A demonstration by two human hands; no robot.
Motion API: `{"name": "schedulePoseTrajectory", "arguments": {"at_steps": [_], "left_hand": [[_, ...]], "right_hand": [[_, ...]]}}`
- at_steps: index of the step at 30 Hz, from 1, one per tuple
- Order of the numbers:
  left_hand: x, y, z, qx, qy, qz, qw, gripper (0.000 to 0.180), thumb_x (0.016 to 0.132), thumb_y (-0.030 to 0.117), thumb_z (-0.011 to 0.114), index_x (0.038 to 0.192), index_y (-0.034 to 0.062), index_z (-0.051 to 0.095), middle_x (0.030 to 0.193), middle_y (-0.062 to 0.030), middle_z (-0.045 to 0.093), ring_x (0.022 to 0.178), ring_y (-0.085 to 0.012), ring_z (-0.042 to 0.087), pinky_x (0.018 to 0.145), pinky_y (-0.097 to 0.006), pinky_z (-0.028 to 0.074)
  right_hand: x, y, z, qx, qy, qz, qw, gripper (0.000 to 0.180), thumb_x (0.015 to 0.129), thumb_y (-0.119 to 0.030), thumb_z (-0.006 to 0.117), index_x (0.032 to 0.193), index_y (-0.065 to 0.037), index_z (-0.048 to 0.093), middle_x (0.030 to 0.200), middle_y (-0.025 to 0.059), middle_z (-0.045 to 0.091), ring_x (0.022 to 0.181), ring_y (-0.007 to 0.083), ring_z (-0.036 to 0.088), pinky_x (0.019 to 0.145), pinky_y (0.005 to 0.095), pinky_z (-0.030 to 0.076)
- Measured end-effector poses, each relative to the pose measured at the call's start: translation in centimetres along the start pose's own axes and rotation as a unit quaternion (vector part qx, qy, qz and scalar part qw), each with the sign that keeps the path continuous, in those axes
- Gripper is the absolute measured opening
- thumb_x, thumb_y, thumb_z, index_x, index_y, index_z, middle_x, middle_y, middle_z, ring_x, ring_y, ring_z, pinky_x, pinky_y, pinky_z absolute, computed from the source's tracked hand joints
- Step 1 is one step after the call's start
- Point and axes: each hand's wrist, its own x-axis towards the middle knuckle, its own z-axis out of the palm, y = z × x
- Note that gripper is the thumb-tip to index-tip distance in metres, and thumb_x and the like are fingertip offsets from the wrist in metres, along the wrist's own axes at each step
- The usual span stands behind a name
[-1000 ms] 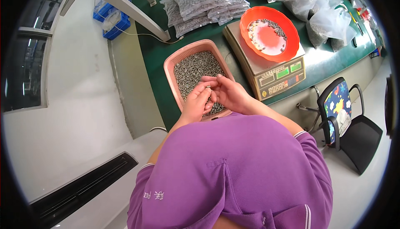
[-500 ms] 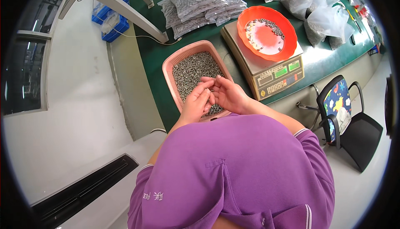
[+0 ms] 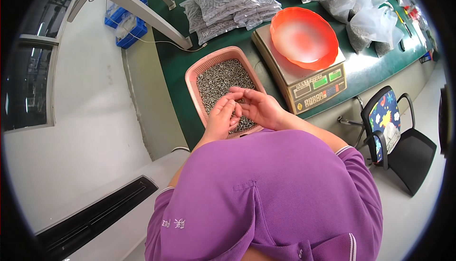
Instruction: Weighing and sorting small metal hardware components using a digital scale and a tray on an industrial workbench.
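My left hand [image 3: 220, 119] and my right hand [image 3: 264, 110] meet over the near end of a pink plastic basket [image 3: 192, 78]. Inside the basket lies a thick layer of small, shiny metal cylinder-shaped pieces [image 3: 221, 81]. The left fingers are bent and pressed together; whatever is between them is hidden. My right hand is half turned up, its fingers slightly apart and reaching to the left fingertips, with nothing plainly visible in it. Right of the basket, a red scalloped bowl [image 3: 304, 37] with a pale bottom sits on a weighing scale [image 3: 313, 92].
Stacked clear bags of metal pieces [image 3: 225, 4] lie behind the basket on the green table [image 3: 173, 90]. More filled plastic bags [image 3: 373, 28] stand at the far right. A white post [image 3: 142, 11] rises at the back left. A black chair [image 3: 401, 151] is at the right.
The metal pieces seen in the red bowl earlier no longer show; its bottom is bare now. Both hands stay over the basket, with only slight finger movement.
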Motion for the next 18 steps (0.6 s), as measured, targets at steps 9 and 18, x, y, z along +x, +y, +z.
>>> {"name": "schedulePoseTrajectory", "arguments": {"at_steps": [9, 18], "left_hand": [[0.8, -0.6, -1.9, -0.188, 0.122, -0.097, 0.970, 0.015, 0.089, 0.020, 0.040, 0.091, 0.0075, 0.047, 0.072, -0.0025, 0.045, 0.053, -0.0084, 0.035, 0.040, -0.019, 0.023], [0.5, -0.6, -1.3, -0.176, 0.091, -0.144, 0.970, 0.014, 0.088, 0.020, 0.037, 0.088, 0.0132, 0.048, 0.070, 0.0015, 0.043, 0.055, -0.0077, 0.037, 0.043, -0.019, 0.027]], "right_hand": [[-0.4, -0.2, 1.5, -0.554, -0.073, -0.193, 0.807, 0.034, 0.083, 0.003, 0.046, 0.116, -0.004, 0.051, 0.111, 0.0107, 0.053, 0.100, 0.0196, 0.054, 0.082, 0.0287, 0.047], [-1.6, -1.6, 3.8, -0.781, -0.181, -0.293, 0.522, 0.050, 0.068, -0.005, 0.062, 0.116, -0.001, 0.048, 0.116, 0.0155, 0.049, 0.099, 0.0243, 0.055, 0.080, 0.0320, 0.048]]}}
